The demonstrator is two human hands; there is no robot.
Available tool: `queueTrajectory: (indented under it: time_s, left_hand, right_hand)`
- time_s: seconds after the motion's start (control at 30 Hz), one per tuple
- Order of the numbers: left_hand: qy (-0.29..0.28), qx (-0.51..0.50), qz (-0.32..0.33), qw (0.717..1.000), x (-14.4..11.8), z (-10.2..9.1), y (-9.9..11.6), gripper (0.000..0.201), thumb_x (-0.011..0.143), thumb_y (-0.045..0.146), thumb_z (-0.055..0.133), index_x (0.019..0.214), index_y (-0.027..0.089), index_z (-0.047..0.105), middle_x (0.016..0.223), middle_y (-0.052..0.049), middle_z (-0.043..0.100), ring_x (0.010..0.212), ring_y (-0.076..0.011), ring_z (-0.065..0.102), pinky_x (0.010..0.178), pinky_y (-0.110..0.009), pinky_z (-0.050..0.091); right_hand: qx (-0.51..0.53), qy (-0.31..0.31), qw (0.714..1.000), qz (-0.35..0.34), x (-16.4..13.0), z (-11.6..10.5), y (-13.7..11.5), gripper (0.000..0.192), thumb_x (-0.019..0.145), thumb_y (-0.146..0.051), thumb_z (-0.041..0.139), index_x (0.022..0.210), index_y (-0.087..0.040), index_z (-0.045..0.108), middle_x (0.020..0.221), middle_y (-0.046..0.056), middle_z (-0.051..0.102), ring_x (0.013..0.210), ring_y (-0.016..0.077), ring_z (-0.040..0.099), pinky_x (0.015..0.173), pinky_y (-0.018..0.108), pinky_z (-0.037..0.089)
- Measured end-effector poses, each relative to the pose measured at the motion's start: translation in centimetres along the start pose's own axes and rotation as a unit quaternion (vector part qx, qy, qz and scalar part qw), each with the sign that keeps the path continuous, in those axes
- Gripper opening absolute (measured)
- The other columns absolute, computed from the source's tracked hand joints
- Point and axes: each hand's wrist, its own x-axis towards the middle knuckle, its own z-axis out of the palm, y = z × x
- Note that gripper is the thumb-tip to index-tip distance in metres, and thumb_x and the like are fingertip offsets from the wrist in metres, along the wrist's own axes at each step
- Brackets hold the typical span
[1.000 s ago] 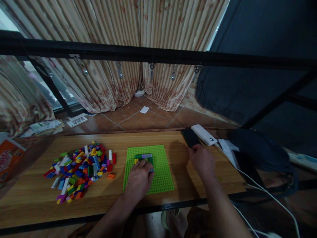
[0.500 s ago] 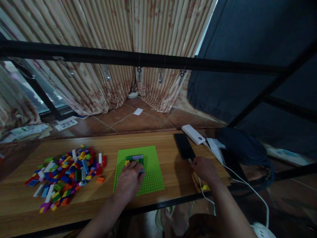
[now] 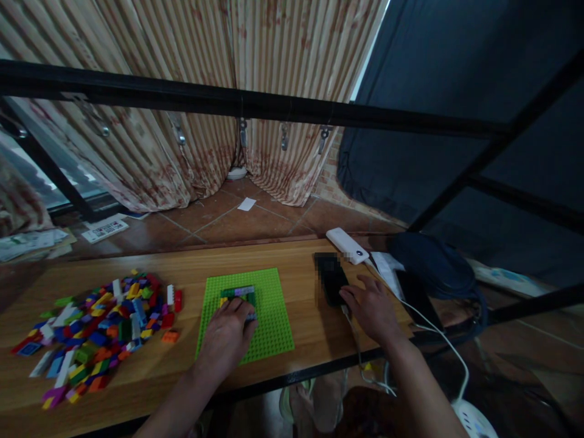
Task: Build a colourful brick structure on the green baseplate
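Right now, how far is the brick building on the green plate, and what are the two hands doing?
Done: only a small cluster of bricks sits on the green baseplate, so the build looks early. In hand: the left hand rests on the baseplate against that cluster; the right hand touches the dark phone where a cable plugs in. Left: a large pile of loose bricks lies on the table, and most studs are bare.
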Motion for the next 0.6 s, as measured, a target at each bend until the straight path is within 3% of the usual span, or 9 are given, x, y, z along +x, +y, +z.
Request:
queueTrajectory:
  time_s: [0.2,0.37,0.47,0.6]
  left_hand:
    - [0.0,-0.001,0.004,1.0,0.0,0.0,0.1,0.01,0.086,0.016,0.054,0.089,0.02,0.062,0.095,-0.004,0.062,0.092,-0.0215,0.057,0.086,-0.036,0.044]
    - [-0.002,-0.004,-0.004,1.0,0.0,0.0,0.0,0.009,0.086,0.016,0.054,0.089,0.02,0.062,0.095,-0.004,0.062,0.091,-0.0211,0.058,0.084,-0.035,0.044]
    - [-0.002,-0.006,-0.003,1.0,0.0,0.0,0.0,0.009,0.086,0.016,0.054,0.088,0.02,0.061,0.095,-0.004,0.062,0.091,-0.021,0.058,0.085,-0.035,0.044]
    - [-0.002,-0.005,-0.002,1.0,0.0,0.0,0.0,0.008,0.086,0.017,0.055,0.088,0.02,0.061,0.095,-0.004,0.062,0.092,-0.0214,0.057,0.085,-0.035,0.043]
  right_hand:
    - [-0.023,-0.009,1.0,0.017,0.5,0.9,-0.6,0.04,0.091,-0.051,0.043,0.118,-0.032,0.066,0.143,0.008,0.042,0.133,0.0313,0.033,0.103,0.048,0.034]
    - [-0.022,0.075,0.996,0.046,3.0,2.0,-1.1,0.057,0.093,-0.05,0.039,0.144,-0.025,0.039,0.153,0.015,0.027,0.136,0.0342,0.03,0.103,0.049,0.033]
    - [0.006,0.094,0.994,0.061,3.6,2.5,-0.3,0.063,0.092,-0.05,0.04,0.145,-0.018,0.034,0.15,0.017,0.032,0.135,0.033,0.033,0.104,0.046,0.032]
    - [0.048,0.041,0.992,0.109,3.2,2.7,0.3,0.074,0.084,-0.061,0.046,0.136,-0.008,0.042,0.134,0.021,0.051,0.129,0.0332,0.04,0.103,0.043,0.033]
